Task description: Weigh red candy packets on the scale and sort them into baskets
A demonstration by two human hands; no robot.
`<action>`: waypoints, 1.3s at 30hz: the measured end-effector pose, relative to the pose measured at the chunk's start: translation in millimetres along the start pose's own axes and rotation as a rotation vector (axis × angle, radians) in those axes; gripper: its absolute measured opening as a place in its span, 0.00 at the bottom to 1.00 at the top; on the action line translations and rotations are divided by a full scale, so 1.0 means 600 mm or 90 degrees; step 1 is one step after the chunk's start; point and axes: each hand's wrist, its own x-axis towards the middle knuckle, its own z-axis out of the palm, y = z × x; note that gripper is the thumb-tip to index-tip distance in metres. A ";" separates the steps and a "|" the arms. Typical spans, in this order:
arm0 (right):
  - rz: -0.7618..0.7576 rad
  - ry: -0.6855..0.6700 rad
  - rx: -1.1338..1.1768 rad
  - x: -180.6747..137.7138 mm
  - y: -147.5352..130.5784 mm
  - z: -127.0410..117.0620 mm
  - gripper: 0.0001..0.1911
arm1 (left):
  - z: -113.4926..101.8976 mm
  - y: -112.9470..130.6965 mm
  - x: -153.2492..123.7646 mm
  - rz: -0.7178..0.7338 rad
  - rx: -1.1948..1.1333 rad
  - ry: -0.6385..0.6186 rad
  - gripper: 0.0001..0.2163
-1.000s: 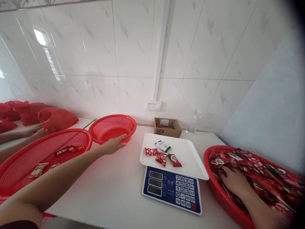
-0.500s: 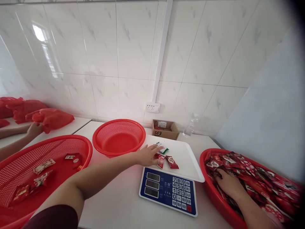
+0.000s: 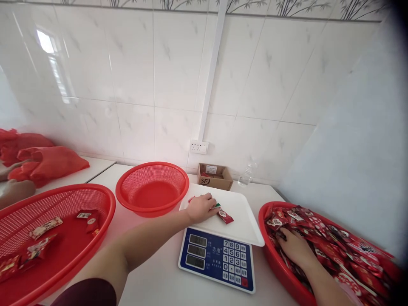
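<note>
My left hand [image 3: 202,208] rests over the white tray [image 3: 240,212] of a digital scale [image 3: 216,259]. Its fingers are curled round small wrapped snacks, mostly hidden, with a bit of green wrapper showing between them. A red snack packet [image 3: 225,216] lies on the tray just beyond its fingertips. On the right, my right hand [image 3: 295,246] reaches into a red basket [image 3: 269,259] heaped with red and dark snack packets [image 3: 331,246]. Its fingers are bent round a dark packet [image 3: 280,234] near the basket's left side; part of the grip is hidden.
A red mesh basket [image 3: 153,208] stands behind the left forearm. Another large red basket [image 3: 108,204] at left holds several packets [image 3: 46,227]. At the wall are a cardboard box [image 3: 216,182] and a clear bottle [image 3: 246,174]. Another person's hands [image 3: 17,189] touch red bags [image 3: 52,163] at far left.
My left hand has closed its spread fingers over the packets on the tray. My right hand stays in the basket. The view has tilted up slightly and shifted. The other person's hands moved left.
</note>
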 end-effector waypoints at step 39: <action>-0.019 -0.023 -0.024 0.011 0.010 0.011 0.25 | -0.028 -0.005 0.042 -0.041 0.080 -0.080 0.19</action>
